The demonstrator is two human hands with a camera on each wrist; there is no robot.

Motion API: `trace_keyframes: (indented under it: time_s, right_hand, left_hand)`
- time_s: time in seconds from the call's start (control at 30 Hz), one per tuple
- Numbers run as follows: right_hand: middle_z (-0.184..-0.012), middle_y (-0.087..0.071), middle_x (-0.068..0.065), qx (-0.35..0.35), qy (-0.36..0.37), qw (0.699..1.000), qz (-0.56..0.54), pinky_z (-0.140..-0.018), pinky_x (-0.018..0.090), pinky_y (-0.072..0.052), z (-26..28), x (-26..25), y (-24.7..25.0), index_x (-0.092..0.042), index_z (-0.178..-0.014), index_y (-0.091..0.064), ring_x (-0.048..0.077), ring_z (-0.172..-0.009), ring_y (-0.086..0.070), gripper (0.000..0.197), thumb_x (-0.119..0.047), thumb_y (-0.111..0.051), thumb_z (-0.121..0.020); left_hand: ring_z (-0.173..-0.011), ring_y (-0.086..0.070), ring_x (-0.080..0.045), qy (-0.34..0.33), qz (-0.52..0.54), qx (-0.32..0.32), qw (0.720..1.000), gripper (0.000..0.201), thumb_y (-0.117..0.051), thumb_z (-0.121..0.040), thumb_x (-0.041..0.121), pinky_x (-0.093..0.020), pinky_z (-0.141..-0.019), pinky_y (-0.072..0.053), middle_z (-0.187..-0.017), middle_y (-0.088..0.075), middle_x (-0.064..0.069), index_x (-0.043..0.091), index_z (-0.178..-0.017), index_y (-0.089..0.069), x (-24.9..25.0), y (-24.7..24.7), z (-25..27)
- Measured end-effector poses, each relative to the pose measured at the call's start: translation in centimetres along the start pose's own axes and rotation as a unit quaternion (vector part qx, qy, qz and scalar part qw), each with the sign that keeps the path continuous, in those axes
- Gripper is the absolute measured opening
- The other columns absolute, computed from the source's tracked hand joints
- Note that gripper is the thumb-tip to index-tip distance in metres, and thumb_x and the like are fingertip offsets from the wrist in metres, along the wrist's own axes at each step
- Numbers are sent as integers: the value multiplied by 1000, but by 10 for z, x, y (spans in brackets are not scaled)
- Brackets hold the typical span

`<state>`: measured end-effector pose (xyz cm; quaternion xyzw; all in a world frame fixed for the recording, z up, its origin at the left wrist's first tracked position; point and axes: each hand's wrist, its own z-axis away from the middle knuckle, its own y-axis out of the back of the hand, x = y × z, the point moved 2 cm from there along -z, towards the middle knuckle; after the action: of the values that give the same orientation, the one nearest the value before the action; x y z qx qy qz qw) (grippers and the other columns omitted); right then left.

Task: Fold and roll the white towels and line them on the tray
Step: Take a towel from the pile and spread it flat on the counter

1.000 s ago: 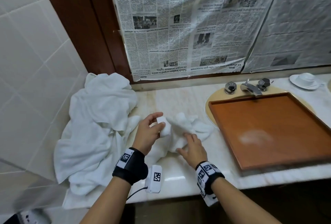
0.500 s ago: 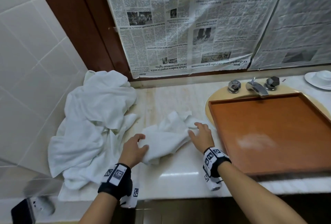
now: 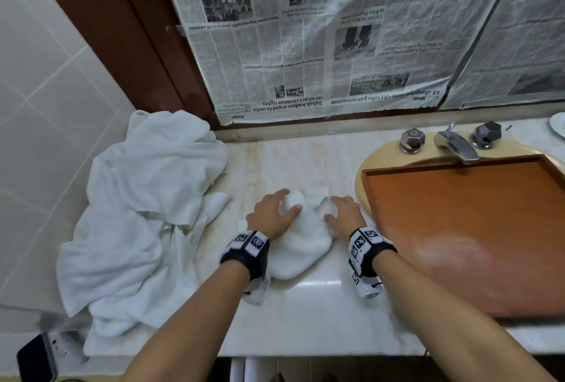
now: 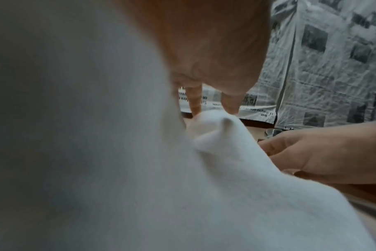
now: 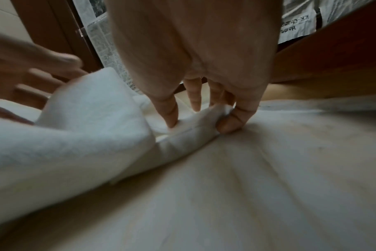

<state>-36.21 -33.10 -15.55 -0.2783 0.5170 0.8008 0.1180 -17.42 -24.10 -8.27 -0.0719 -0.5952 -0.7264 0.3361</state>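
Marble surface (image 3: 305,314) beside sink, wooden tray (image 3: 458,229) at right. Small white towel (image 3: 301,247) bunched at centre, left of tray. Left hand (image 3: 272,216) gripping towel top; right hand (image 3: 344,213) pinching right edge. Towel pile (image 3: 137,213) far left.

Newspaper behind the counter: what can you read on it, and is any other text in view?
"Sabah leaders urged to unite on 40 pct revenue rights": upside-down headline, newspaper.
"KK-Changchun sister-city talks gain momentum": upside-down headline to its right.
"Home": tag beside each headline.
Remaining print: too small or blurred.
Wrist bands: square code markers, no words.
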Motion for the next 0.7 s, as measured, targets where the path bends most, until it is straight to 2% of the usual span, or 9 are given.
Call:
trace_keyframes:
  time_s: [0.07, 0.1, 0.17, 0.27, 0.37, 0.5, 0.57, 0.63, 0.7]
  right_hand:
    - [-112, -48, 10, -14, 4, 1000, 8, -88, 32, -38, -2, 4, -3, -10, -116, -57, 36, -117, -48, 28, -21, -60, -89]
    - [-105, -48, 8, -20, 4, 1000, 10, -83, 30, -37, -1, 6, -3, -12, -104, -57, 35, -111, -51, 19, -22, -62, -88]
    - [-104, -51, 6, -9, 6, 1000, -14, -85, 29, -38, 4, 11, -1, -14, -101, -60, 30, -111, -52, 18, -23, -67, -87]
    - [-104, -51, 0, 39, 14, 997, -58, -94, 31, -38, 19, 11, 10, -20, -96, -61, 23, -111, -46, 15, -26, -71, -87]
    - [-104, -52, -2, 48, 30, 995, -78, -94, 38, -39, 36, 5, 22, -25, -88, -58, 21, -108, -45, 13, -29, -70, -87]
    - [-90, -55, -2, -8, 54, 991, -120, -66, 22, -35, 61, -8, 26, -19, -88, -52, 15, -83, -48, 12, -21, -63, -91]
    - [-82, -55, -4, -93, 46, 989, -104, -62, 20, -36, 72, -8, 26, -21, -83, -50, 16, -75, -49, 13, -15, -61, -87]
    - [-82, -60, -5, -144, 32, 987, -60, -62, 22, -40, 76, -3, 24, -24, -79, -54, 15, -74, -54, 10, -18, -59, -84]
    - [-83, -64, -7, -55, 24, 996, -61, -64, 25, -44, 69, -6, 30, -24, -79, -58, 15, -77, -58, 7, -23, -55, -86]
  left_hand:
    - [-124, -54, -25, -5, -4, -36, 999, 60, -51, -82, 64, -49, -101, -44, -136, -58, 4, 39, -137, -49, -2, -8, -11]
    - [-119, -58, -25, -8, 0, -46, 999, 56, -53, -79, 61, -47, -98, -47, -129, -63, 3, 38, -130, -55, -6, -11, -13]
    - [-106, -64, -23, -12, 16, -53, 998, 39, -60, -76, 52, -40, -90, -52, -112, -69, 2, 36, -112, -63, -10, -11, -10]
    - [-89, -63, -20, -6, 6, -66, 998, 22, -69, -77, 44, -31, -76, -50, -93, -67, 2, 33, -94, -61, -18, -4, 11]
    - [-88, -56, -14, -10, -66, -138, 988, 24, -73, -81, 44, -24, -74, -41, -98, -61, 4, 32, -97, -60, -33, 1, 33]
    - [-108, -56, -12, 6, -120, -276, 953, 42, -69, -83, 59, -26, -89, -40, -117, -62, 9, 33, -116, -66, -29, 20, 40]
    - [-114, -55, -14, 6, -102, -265, 959, 42, -65, -86, 60, -28, -92, -40, -121, -63, 10, 31, -116, -70, -25, 31, 26]
    - [-117, -55, -17, 10, -60, -187, 980, 37, -63, -91, 50, -29, -96, -41, -126, -63, 7, 27, -120, -68, -29, 34, 10]
    - [-120, -55, -20, 32, -39, -92, 994, 36, -60, -94, 38, -30, -100, -42, -131, -62, 1, 22, -127, -63, -42, 27, -4]
